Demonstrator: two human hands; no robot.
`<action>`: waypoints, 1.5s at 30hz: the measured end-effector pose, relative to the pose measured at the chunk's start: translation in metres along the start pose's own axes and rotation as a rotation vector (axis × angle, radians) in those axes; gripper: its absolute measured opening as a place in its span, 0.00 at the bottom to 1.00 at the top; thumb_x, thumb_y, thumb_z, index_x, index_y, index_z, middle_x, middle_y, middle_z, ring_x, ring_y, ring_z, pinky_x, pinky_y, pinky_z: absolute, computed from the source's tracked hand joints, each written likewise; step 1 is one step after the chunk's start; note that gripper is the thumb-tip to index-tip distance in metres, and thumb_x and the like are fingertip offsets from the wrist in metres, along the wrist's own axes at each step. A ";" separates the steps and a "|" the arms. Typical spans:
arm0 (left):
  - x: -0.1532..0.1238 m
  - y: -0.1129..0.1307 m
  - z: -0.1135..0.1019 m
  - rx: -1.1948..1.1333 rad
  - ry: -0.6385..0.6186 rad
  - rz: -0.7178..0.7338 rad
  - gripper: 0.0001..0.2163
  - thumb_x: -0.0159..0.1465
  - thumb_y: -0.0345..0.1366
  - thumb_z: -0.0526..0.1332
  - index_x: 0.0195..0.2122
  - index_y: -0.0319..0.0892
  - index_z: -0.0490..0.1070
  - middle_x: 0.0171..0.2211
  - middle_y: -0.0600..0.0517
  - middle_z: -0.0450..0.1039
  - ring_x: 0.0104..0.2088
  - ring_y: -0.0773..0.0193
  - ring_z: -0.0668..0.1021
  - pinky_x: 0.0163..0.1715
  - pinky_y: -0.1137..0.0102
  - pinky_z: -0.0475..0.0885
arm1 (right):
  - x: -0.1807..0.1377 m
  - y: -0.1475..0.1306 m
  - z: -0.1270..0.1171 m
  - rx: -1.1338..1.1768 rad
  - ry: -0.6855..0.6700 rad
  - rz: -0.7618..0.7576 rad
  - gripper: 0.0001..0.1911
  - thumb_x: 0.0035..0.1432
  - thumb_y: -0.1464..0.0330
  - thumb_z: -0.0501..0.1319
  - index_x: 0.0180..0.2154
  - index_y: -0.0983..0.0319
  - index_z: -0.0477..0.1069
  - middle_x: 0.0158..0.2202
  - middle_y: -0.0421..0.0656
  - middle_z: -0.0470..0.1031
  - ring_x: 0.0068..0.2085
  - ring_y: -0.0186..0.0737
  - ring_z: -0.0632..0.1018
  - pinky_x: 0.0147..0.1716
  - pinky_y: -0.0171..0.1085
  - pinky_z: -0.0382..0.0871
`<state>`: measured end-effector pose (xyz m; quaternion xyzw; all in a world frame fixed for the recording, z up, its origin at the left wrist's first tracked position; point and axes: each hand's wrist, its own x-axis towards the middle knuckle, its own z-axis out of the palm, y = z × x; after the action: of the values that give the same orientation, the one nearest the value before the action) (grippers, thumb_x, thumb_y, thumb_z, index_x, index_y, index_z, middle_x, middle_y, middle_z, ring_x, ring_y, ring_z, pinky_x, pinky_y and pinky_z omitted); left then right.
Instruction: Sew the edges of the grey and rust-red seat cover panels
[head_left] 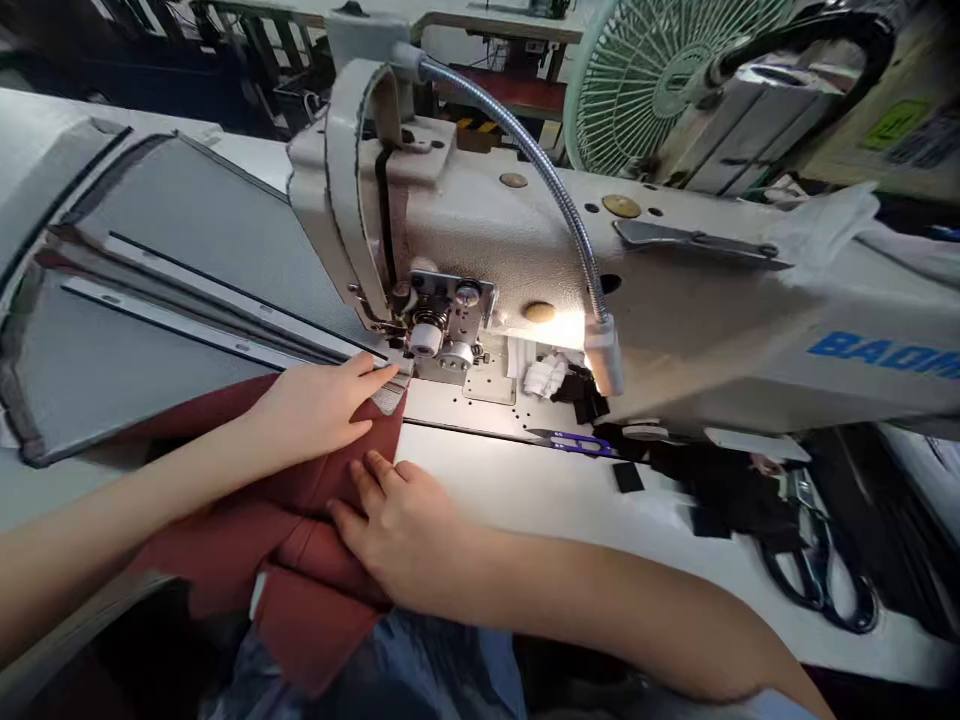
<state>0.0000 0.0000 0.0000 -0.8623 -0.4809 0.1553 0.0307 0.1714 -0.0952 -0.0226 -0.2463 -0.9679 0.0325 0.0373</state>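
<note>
A dark red piece of fabric [300, 560] lies on the white sewing table, one edge reaching under the needle area of a cream industrial sewing machine [525, 250]. My left hand [322, 405] lies flat on the fabric, fingers stretched toward the presser foot [397, 365]. My right hand [397, 520] presses flat on the fabric nearer to me, fingers together and extended. Both hands hold the cloth down; neither grips it.
A gooseneck lamp [604, 350] shines on the machine bed. Grey panels with metal guide strips [187, 300] lie left of the machine. Blue thread snips [577, 442], black fabric scraps [720, 490] and black scissors [825, 580] lie on the right. A green fan [652, 80] stands behind.
</note>
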 end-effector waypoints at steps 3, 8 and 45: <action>-0.002 0.008 0.005 0.010 0.107 0.032 0.31 0.61 0.32 0.60 0.67 0.39 0.61 0.57 0.42 0.68 0.43 0.51 0.77 0.30 0.63 0.74 | 0.000 0.006 -0.003 0.003 -0.016 0.007 0.23 0.67 0.65 0.53 0.59 0.70 0.67 0.60 0.64 0.68 0.59 0.60 0.72 0.47 0.45 0.66; -0.001 0.012 0.013 -0.026 0.238 0.039 0.30 0.61 0.27 0.58 0.66 0.41 0.62 0.61 0.45 0.66 0.52 0.50 0.72 0.32 0.65 0.75 | -0.001 0.008 0.007 -0.031 0.092 0.023 0.21 0.69 0.67 0.51 0.57 0.70 0.68 0.59 0.64 0.70 0.59 0.60 0.72 0.51 0.49 0.63; 0.030 -0.008 0.001 -0.175 0.091 0.067 0.26 0.61 0.25 0.52 0.60 0.50 0.68 0.53 0.50 0.74 0.51 0.53 0.76 0.41 0.63 0.74 | 0.005 0.014 0.025 -0.023 0.163 0.027 0.20 0.69 0.69 0.51 0.58 0.71 0.66 0.60 0.65 0.68 0.59 0.57 0.71 0.48 0.49 0.67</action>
<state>0.0083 0.0294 -0.0063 -0.8834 -0.4619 0.0743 -0.0281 0.1716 -0.0822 -0.0484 -0.2616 -0.9586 0.0019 0.1128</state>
